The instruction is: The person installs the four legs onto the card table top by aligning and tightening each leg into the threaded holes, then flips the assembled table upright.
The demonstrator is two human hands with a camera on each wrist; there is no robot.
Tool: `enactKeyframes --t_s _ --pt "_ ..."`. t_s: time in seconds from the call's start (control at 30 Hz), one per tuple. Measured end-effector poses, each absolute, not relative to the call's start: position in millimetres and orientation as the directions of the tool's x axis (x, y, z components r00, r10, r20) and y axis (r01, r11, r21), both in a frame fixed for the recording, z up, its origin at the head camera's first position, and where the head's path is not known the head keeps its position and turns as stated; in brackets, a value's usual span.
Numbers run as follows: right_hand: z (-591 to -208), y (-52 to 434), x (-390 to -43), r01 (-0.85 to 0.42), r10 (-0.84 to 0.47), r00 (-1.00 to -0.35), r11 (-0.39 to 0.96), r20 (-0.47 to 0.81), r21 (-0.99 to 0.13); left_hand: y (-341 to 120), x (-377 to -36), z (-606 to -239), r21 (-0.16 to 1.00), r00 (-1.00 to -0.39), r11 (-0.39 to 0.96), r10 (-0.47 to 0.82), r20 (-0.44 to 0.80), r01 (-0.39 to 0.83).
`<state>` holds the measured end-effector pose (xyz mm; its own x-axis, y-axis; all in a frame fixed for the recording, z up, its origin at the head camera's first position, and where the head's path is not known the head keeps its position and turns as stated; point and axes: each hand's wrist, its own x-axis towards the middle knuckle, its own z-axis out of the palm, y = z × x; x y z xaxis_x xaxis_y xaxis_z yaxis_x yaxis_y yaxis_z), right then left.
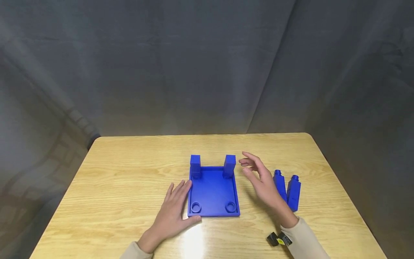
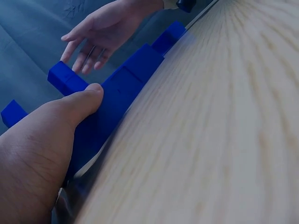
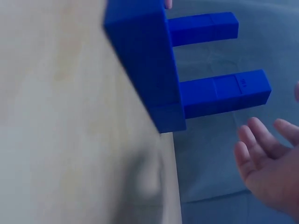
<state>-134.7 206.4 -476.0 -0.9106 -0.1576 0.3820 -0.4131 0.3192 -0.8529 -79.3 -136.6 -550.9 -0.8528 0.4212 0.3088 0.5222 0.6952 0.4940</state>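
Head view: my left hand (image 1: 173, 212) lies flat on the light wooden table (image 1: 113, 187), fingers straight, resting against the left edge of the square blue plastic base plate (image 1: 213, 192), gripping nothing. Plate sits mid-table with two blue square pegs (image 1: 195, 166) upright in its far corners and two round sockets at the near corners. My right hand (image 1: 263, 183) hovers just right of the plate, fingers relaxed, holding nothing. Two loose blue pegs (image 1: 288, 190) lie beside it on the table. Left wrist view: thumb (image 2: 86, 100) touches the plate's edge. Right wrist view: open palm (image 3: 271, 163) apart from the nearer upright peg (image 3: 224, 93).
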Motion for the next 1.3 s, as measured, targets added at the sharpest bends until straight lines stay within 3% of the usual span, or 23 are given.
enactKeyframes --t_s 0.4,0.77,1.07,1.3 --pt "-488 240 -87 -0.467 -0.104 -0.879 0.389 0.466 -0.794 -136 -80 -553 0.480 -0.844 0.694 0.432 0.318 0.537" --pt "-496 265 -65 -0.438 0.016 -0.881 0.348 0.473 -0.829 -138 -81 -553 0.507 -0.853 0.687 0.424 0.303 0.521" --pt "-504 293 -59 -0.259 0.206 -0.890 0.505 0.406 -0.823 -136 -83 -551 0.516 -0.847 0.672 0.432 0.310 0.531" --pt "-514 308 -57 -0.128 0.158 -0.951 0.583 0.266 -0.803 -137 -82 -552 0.508 -0.848 0.679 0.432 0.307 0.530"
